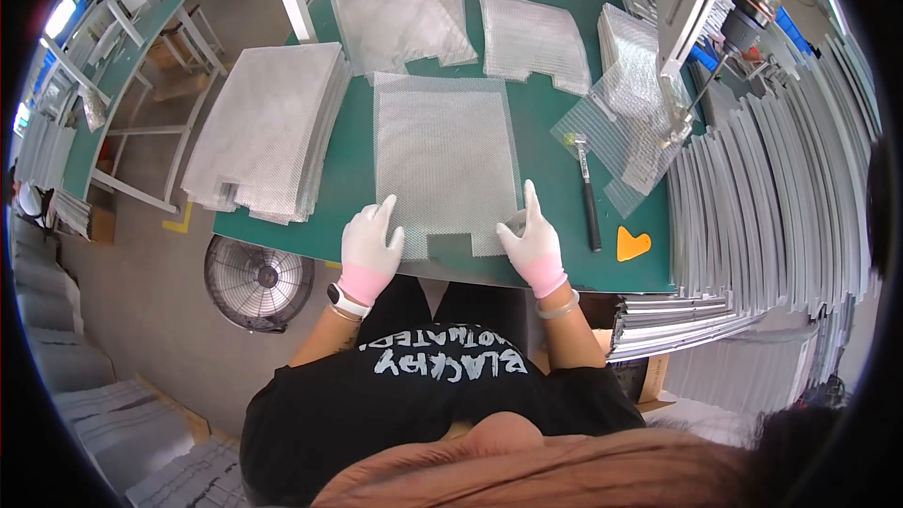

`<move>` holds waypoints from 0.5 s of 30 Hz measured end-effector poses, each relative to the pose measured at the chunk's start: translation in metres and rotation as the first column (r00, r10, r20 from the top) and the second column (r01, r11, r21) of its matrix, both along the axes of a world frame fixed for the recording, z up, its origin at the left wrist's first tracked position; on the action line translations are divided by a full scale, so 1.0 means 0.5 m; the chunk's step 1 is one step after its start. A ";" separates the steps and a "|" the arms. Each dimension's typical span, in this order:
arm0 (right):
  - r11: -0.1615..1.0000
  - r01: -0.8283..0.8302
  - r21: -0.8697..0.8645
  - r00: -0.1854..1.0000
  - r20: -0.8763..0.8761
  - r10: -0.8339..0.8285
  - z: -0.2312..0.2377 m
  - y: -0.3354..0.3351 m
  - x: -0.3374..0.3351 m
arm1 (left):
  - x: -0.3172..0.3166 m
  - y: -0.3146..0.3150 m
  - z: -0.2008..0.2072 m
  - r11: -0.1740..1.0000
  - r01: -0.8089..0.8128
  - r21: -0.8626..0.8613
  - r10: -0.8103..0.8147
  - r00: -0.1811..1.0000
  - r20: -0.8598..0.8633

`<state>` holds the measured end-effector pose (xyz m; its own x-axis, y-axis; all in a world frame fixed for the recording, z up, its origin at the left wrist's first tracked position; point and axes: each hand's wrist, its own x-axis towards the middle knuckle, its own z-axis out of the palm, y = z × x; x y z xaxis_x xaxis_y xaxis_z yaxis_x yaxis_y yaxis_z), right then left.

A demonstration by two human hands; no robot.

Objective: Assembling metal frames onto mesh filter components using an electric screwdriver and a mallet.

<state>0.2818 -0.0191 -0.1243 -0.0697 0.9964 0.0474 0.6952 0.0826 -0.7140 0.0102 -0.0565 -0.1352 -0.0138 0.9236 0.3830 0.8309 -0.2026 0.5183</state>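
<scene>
A silvery mesh sheet (447, 150) with a rectangular notch in its near edge lies flat on the green table (564, 268), in front of me. My left hand (370, 240), in a white glove with a pink cuff, is closed at the sheet's near left corner, its thumb over the mesh and its index finger stretched forward. At the near right corner my right hand (531, 243), gloved alike, has its thumb on the mesh and its index finger pointing away along the edge. The curled fingers of both hands are partly hidden.
Mesh stacks stand left (268, 122), far (404, 19) and far right (536, 38). A hammer (589, 198) and a yellow scraper (632, 244) lie right of the sheet, by loose mesh (621, 146) under a machine arm (682, 28). Grey panels (771, 198) crowd the right; a fan (259, 282) stands left.
</scene>
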 end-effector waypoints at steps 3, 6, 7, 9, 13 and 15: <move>0.999 0.017 -0.029 0.999 0.030 -0.017 -0.015 0.004 -0.004 | -0.004 0.009 -0.014 0.997 -0.007 -0.077 0.004 0.999 -0.037; 0.999 0.044 -0.032 0.996 0.078 -0.041 -0.022 0.006 -0.006 | -0.009 0.016 -0.035 0.997 -0.007 -0.074 0.003 0.999 -0.050; 1.000 0.012 -0.007 0.995 0.100 -0.011 -0.023 0.008 -0.004 | -0.009 0.018 -0.037 0.996 -0.009 -0.091 0.005 0.999 -0.048; 1.000 -0.021 0.015 0.992 0.121 0.019 -0.027 0.009 -0.002 | -0.009 0.017 -0.034 0.994 -0.012 -0.109 0.007 0.999 -0.048; 0.997 -0.078 0.023 0.979 0.193 0.072 -0.036 0.013 0.002 | -0.011 0.020 -0.030 0.988 -0.018 -0.154 0.007 0.997 -0.072; 0.997 -0.078 -0.008 0.979 0.189 0.079 -0.037 0.014 0.005 | -0.011 0.021 -0.029 0.988 -0.011 -0.155 0.000 0.997 -0.075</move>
<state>0.2842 -0.0121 -0.1430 -0.1554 0.9875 0.0252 0.8093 0.1419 -0.5700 0.0045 -0.0459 -0.1497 0.0040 0.9719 0.2353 0.8690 -0.1198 0.4800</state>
